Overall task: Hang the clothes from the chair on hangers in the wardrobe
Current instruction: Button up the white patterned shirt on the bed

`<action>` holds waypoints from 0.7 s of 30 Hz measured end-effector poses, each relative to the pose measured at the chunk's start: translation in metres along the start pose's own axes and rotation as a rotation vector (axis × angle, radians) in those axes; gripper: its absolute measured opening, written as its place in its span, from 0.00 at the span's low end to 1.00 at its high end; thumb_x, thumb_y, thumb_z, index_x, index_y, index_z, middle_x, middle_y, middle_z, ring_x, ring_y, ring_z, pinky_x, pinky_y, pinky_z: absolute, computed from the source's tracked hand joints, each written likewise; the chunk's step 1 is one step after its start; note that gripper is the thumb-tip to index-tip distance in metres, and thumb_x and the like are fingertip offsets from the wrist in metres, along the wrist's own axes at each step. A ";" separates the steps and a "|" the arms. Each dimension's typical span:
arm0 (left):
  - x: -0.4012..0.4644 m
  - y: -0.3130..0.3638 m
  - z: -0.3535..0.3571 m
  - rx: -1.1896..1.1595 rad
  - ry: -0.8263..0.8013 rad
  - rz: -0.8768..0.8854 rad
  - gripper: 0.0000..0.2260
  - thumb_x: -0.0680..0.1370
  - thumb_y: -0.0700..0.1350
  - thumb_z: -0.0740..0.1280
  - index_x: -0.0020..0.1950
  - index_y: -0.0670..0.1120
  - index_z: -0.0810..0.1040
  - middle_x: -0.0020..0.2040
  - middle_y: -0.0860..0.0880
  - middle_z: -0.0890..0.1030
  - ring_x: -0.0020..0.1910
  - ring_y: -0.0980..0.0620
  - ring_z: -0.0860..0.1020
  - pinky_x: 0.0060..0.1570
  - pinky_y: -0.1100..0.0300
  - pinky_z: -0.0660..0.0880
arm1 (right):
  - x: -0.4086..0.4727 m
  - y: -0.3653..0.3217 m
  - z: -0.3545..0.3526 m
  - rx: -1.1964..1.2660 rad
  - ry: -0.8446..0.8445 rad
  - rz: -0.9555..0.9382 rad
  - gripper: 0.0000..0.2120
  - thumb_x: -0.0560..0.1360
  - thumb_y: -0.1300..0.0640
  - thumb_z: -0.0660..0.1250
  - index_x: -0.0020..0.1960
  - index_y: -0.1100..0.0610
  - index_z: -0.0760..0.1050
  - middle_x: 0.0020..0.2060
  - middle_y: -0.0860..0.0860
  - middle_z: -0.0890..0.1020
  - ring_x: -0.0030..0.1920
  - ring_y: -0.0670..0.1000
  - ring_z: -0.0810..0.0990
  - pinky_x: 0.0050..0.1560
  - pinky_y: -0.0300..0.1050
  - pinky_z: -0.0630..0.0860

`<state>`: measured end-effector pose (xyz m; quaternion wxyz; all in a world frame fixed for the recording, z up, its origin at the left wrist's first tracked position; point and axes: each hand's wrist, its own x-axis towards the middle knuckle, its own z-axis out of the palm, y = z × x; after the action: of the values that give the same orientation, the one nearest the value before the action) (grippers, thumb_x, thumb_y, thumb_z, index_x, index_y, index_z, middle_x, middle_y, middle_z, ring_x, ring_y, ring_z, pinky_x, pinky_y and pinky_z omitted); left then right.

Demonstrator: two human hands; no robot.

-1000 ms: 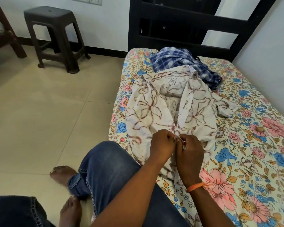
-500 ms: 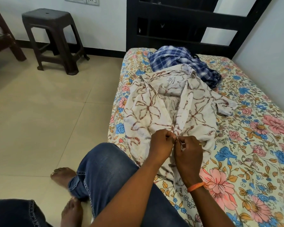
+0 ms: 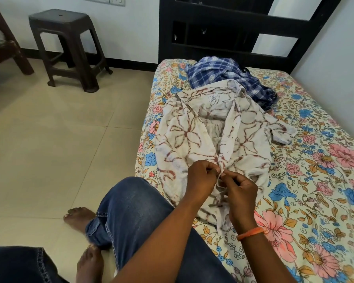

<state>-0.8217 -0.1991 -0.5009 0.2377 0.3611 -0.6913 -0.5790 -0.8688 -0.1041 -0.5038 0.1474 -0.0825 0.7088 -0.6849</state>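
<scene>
Your grip is 2 pinches set close together: your left hand (image 3: pixel 201 177) and your right hand (image 3: pixel 240 188) each nip the front edge of the white shirt (image 3: pixel 202 135) between curled fingers and thumb, right at its placket. Whether a button sits between your fingertips is too small to make out.

That shirt is thin, soft, creased cloth, cream with a brown branching print, lying open and face up on the bed (image 3: pixel 315 180) with its collar and label toward the headboard (image 3: pixel 223 37). Its left side spills over the mattress edge; its hem is bunched under your wrists and partly hidden by them. Behind the collar and touching it lies a crumpled blue checked shirt (image 3: pixel 223 74).

Under both is a flowered bedsheet, smooth and flat to your right as far as the wall. To your left the tiled floor (image 3: pixel 59 150) lies open up to a dark moulded plastic stool (image 3: pixel 67 45). A dark wooden piece of furniture is cut off at the left edge. Your denim-clad knee (image 3: pixel 131 211) rests against the mattress side.
</scene>
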 end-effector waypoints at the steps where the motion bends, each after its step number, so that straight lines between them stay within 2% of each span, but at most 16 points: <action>1: 0.000 0.001 0.000 0.006 -0.006 0.003 0.04 0.77 0.40 0.70 0.46 0.44 0.85 0.38 0.52 0.83 0.37 0.61 0.79 0.39 0.71 0.74 | 0.001 -0.001 -0.001 0.019 -0.013 0.014 0.05 0.73 0.65 0.72 0.48 0.59 0.84 0.36 0.55 0.86 0.37 0.52 0.84 0.35 0.43 0.81; 5: 0.000 0.005 -0.001 0.001 -0.044 -0.025 0.07 0.77 0.40 0.68 0.45 0.42 0.86 0.39 0.51 0.84 0.37 0.60 0.80 0.37 0.73 0.72 | 0.005 -0.004 -0.007 -0.045 -0.045 -0.025 0.06 0.71 0.63 0.75 0.48 0.59 0.85 0.38 0.53 0.87 0.40 0.52 0.86 0.41 0.44 0.82; 7: -0.001 0.008 -0.001 -0.031 -0.060 -0.071 0.08 0.77 0.39 0.67 0.41 0.42 0.85 0.35 0.53 0.83 0.33 0.62 0.79 0.34 0.72 0.72 | 0.006 -0.002 -0.009 -0.093 -0.033 -0.049 0.06 0.71 0.62 0.76 0.48 0.58 0.85 0.37 0.52 0.87 0.41 0.52 0.86 0.43 0.47 0.82; 10: -0.004 0.011 -0.001 -0.042 -0.058 -0.076 0.12 0.75 0.40 0.68 0.32 0.44 0.82 0.28 0.54 0.80 0.26 0.61 0.76 0.29 0.69 0.71 | 0.007 0.002 -0.008 -0.159 -0.009 -0.088 0.05 0.72 0.63 0.75 0.48 0.58 0.85 0.36 0.51 0.86 0.39 0.53 0.86 0.42 0.47 0.83; 13: -0.005 0.009 -0.002 -0.051 -0.048 -0.041 0.05 0.72 0.42 0.73 0.37 0.43 0.85 0.33 0.49 0.84 0.31 0.58 0.81 0.32 0.68 0.75 | 0.007 0.006 -0.006 -0.234 -0.002 -0.141 0.05 0.72 0.63 0.75 0.47 0.58 0.85 0.36 0.51 0.86 0.38 0.52 0.86 0.42 0.49 0.83; 15: -0.005 0.007 -0.002 -0.044 -0.055 -0.032 0.04 0.72 0.41 0.73 0.39 0.42 0.86 0.33 0.48 0.84 0.30 0.58 0.81 0.32 0.67 0.75 | 0.006 0.007 -0.005 -0.266 -0.005 -0.163 0.05 0.72 0.63 0.75 0.47 0.58 0.85 0.36 0.51 0.86 0.38 0.51 0.86 0.41 0.48 0.83; 18: -0.003 0.005 -0.002 -0.018 -0.080 -0.038 0.06 0.74 0.40 0.70 0.37 0.43 0.84 0.31 0.52 0.81 0.28 0.62 0.77 0.32 0.69 0.72 | 0.004 0.008 -0.006 -0.225 -0.013 -0.154 0.04 0.72 0.63 0.75 0.46 0.59 0.85 0.35 0.52 0.86 0.37 0.51 0.86 0.37 0.40 0.81; 21: 0.000 0.002 -0.002 -0.038 -0.078 -0.082 0.10 0.75 0.37 0.67 0.35 0.44 0.84 0.36 0.51 0.83 0.39 0.58 0.81 0.41 0.70 0.73 | 0.003 0.003 -0.007 -0.174 -0.028 -0.134 0.05 0.71 0.63 0.76 0.46 0.60 0.85 0.35 0.51 0.86 0.37 0.49 0.86 0.36 0.37 0.80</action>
<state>-0.8205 -0.2006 -0.4982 0.1934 0.3615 -0.6734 -0.6152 -0.8732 -0.0985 -0.5072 0.1033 -0.1515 0.7563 -0.6280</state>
